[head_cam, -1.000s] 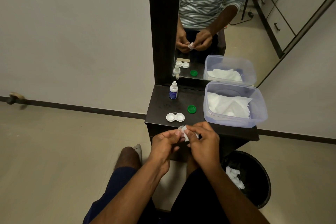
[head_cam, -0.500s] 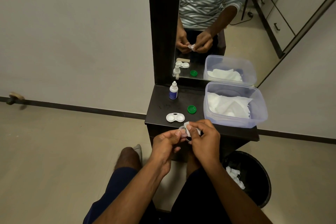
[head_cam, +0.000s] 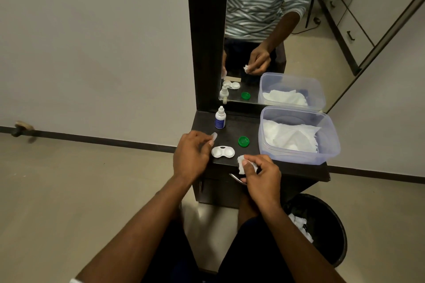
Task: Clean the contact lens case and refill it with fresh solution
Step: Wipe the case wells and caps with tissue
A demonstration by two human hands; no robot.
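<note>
The left hand (head_cam: 192,156) pinches a small pale cap (head_cam: 214,137) at its fingertips, above the shelf's left edge. The right hand (head_cam: 262,176) has thumb and fingers clamped on a crumpled white tissue (head_cam: 241,163). Between the two hands, just beside the left fingers, the open white lens case (head_cam: 223,152) lies on the dark shelf (head_cam: 241,126). Beyond it sits a green cap (head_cam: 243,141), farther back a solution bottle (head_cam: 220,118). Right of these stands a clear tub (head_cam: 299,156) of tissues; a black bin (head_cam: 331,225) sits below the right wrist.

I can read no text anywhere. The solution bottle (head_cam: 220,118), beyond my left grip (head_cam: 193,156), has a dark blue label, but its print is too small and blurred to make out.
</note>
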